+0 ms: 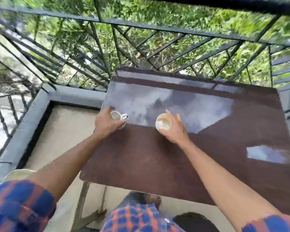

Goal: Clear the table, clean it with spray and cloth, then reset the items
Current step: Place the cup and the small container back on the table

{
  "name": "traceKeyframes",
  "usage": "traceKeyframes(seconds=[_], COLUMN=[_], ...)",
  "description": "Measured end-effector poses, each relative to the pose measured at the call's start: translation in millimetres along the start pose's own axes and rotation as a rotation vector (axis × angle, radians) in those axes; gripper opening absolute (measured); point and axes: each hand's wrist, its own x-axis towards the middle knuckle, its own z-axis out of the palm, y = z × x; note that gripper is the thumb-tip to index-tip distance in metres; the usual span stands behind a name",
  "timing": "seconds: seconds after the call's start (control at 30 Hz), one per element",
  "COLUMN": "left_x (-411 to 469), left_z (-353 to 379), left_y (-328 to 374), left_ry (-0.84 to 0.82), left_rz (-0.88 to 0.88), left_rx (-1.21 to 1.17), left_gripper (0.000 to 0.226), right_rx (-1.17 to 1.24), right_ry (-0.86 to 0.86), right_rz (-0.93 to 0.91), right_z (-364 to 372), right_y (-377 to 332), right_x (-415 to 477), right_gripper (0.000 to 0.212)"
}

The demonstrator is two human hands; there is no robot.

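A glossy brown table (157,156) stands against a balcony railing. My left hand (106,122) grips a small white cup with a handle (116,116) near the table's left edge. My right hand (174,129) holds a second white cup (163,122) from its right side, over the middle of the table. Whether either cup touches the tabletop is unclear. The frame is blurred.
A black metal railing (141,39) runs behind and left of the table, with greenery below. A grey ledge (23,131) borders the balcony floor on the left. A pale round plate-like edge (18,174) shows at lower left beside my sleeve.
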Motion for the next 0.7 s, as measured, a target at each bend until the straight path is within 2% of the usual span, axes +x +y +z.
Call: traceKeyframes(seconds=[0.23, 0.5, 0.6, 0.7], left_x=[95, 177, 190, 195], left_z=[39, 65, 69, 73], left_y=[65, 87, 92, 92], left_ry=[-0.105, -0.151, -0.105, -0.076], left_rz=[0.104, 0.119, 0.142, 0.136], left_rx=[0.151, 0.248, 0.275, 0.354], left_gripper=[0.056, 0.062, 0.070, 0.067], right_rx=[0.032, 0.046, 0.035, 0.017], right_ry=[0.084, 0.118, 0.132, 0.121], right_rz=[0.034, 0.041, 0.035, 0.030], right_z=[-19, -24, -22, -18], right_y=[0, -10, -13, -15], right_x=[74, 159, 178, 189], right_gripper=[0.089, 0.097, 0.094, 0.094])
